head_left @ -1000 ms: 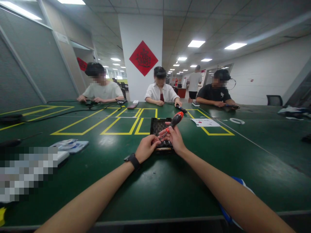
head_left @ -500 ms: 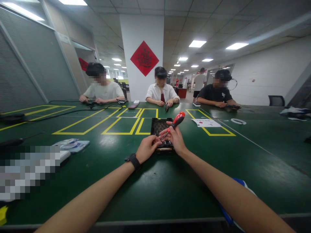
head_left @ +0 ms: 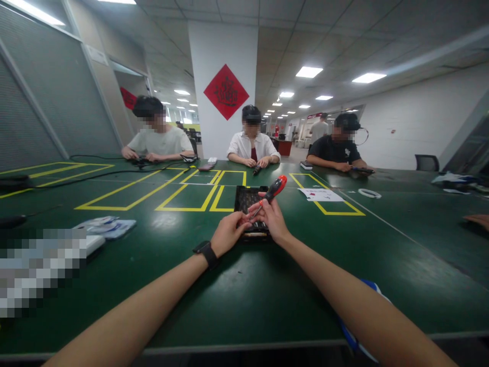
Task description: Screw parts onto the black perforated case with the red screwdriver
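A screwdriver [head_left: 275,189] with a red and black handle lies tilted in my right hand [head_left: 275,220], handle up and to the right. Its thin shaft points down and left, toward the fingertips of my left hand [head_left: 229,232]. Those fingers are pinched together at the shaft's lower end; whatever small thing is between them cannot be made out. Beneath both hands an open black case [head_left: 241,194] rests on the table, with rows of small parts inside. My hands cover much of the case.
The green table [head_left: 171,306] carries yellow tape outlines. Plastic packets [head_left: 109,227] lie at left, a paper sheet [head_left: 320,194] and a white ring [head_left: 369,193] at right. Three people sit across the table; the middle one holds a dark tool [head_left: 256,170]. A blue-and-white packet [head_left: 353,336] sits under my right forearm.
The view has shifted slightly to the right. My hands and the screwdriver keep nearly the same pose over the case. The middle person's dark tool has tilted to the left.
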`<state>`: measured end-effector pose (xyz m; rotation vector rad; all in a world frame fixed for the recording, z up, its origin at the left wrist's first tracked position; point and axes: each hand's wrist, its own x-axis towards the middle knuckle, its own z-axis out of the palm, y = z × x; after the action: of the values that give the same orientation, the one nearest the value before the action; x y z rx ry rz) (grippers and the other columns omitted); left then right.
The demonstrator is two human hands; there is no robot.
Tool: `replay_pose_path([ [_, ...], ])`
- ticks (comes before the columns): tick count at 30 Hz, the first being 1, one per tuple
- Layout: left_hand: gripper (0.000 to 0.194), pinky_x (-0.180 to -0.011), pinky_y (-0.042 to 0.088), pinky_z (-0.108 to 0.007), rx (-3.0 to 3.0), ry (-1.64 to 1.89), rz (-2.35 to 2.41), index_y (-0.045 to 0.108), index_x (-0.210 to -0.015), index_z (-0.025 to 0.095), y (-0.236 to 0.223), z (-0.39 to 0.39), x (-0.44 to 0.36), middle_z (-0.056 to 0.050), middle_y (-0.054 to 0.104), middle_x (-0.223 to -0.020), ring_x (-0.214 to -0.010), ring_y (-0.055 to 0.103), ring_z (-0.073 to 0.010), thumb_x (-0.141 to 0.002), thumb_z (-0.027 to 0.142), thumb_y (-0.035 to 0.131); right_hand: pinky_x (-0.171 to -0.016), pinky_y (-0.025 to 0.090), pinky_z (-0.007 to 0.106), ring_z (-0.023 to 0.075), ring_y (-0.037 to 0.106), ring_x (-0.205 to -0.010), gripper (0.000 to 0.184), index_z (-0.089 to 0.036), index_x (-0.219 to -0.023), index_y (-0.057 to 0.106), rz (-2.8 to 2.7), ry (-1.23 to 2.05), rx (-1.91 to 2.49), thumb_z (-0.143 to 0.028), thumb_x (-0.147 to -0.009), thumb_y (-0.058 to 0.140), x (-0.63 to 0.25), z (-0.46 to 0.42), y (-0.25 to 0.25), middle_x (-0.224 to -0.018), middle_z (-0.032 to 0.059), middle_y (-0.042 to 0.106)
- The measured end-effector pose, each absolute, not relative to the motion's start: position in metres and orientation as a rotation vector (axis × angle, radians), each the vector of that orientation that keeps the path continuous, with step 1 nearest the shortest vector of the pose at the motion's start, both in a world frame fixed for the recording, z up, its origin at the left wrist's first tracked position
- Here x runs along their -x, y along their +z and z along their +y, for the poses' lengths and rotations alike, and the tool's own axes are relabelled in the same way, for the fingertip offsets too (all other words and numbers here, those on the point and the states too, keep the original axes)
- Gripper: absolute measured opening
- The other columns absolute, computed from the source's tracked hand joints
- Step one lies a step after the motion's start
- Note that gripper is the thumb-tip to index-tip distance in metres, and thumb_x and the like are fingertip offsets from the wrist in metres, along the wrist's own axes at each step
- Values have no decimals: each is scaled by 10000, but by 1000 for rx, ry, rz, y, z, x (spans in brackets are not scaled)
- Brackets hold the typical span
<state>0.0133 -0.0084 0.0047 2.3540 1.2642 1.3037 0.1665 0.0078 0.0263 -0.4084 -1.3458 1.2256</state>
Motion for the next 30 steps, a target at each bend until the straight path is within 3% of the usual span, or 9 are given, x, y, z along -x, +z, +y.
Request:
replay_pose_path([
  [4, 170, -652, 386, -243, -2383, 1245, 1186, 566, -787, 169, 7, -9, -13, -17, 583, -744, -699, 520, -136, -847, 264, 439, -536, 508, 247, 113, 614, -608, 336, -234, -1120, 381, -1350, 1229, 413, -424, -845, 420, -167, 10, 25, -770, 0, 618],
  [9, 142, -618, 389, -232, -2321, 1300, 1231, 559, -796, 165, 6, -7, -15, 2, 568, -727, -671, 505, -129, -751, 297, 586, -558, 510, 256, 112, 612, -621, 336, -238, -1118, 386, -1358, 1206, 430, -419, -839, 431, -167, 11, 25, -794, 2, 619],
  [13, 144, -642, 406, -243, -2312, 1274, 1215, 588, -807, 163, 4, -7, -14, -10, 588, -732, -679, 523, -132, -809, 285, 511, -554, 505, 257, 107, 602, -597, 337, -235, -1111, 387, -1356, 1209, 429, -421, -835, 439, -166, 8, 26, -771, -7, 610],
  [17, 214, -761, 425, -279, -2347, 1293, 1119, 600, -935, 178, 5, -8, -14, -40, 612, -863, -815, 550, -152, -865, 257, 413, -537, 490, 245, 108, 594, -582, 318, -216, -1079, 402, -1339, 1132, 458, -421, -837, 431, -164, 6, 27, -744, -1, 610],
  [21, 262, -915, 384, -340, -2340, 1411, 1113, 541, -1083, 202, 7, -8, -15, -60, 558, -1060, -1013, 500, -169, -851, 190, 421, -538, 467, 225, 99, 582, -570, 285, -199, -1005, 427, -1163, 773, 641, -431, -839, 418, -167, 10, 27, -714, -4, 603],
  [25, 282, -925, 382, -371, -2344, 1417, 1156, 556, -1032, 203, 5, -7, -16, -55, 553, -1026, -1005, 498, -175, -814, 95, 413, -537, 462, 231, 108, 573, -552, 283, -186, -905, 453, -1128, 556, 842, -451, -805, 461, -179, 20, 26, -647, -17, 591],
  [30, 245, -883, 400, -359, -2368, 1402, 1215, 577, -945, 198, 4, -8, -15, -47, 560, -958, -955, 508, -181, -803, 86, 411, -519, 475, 249, 123, 581, -534, 292, -181, -879, 463, -1163, 538, 884, -456, -786, 480, -186, 28, 22, -619, -12, 599],
])
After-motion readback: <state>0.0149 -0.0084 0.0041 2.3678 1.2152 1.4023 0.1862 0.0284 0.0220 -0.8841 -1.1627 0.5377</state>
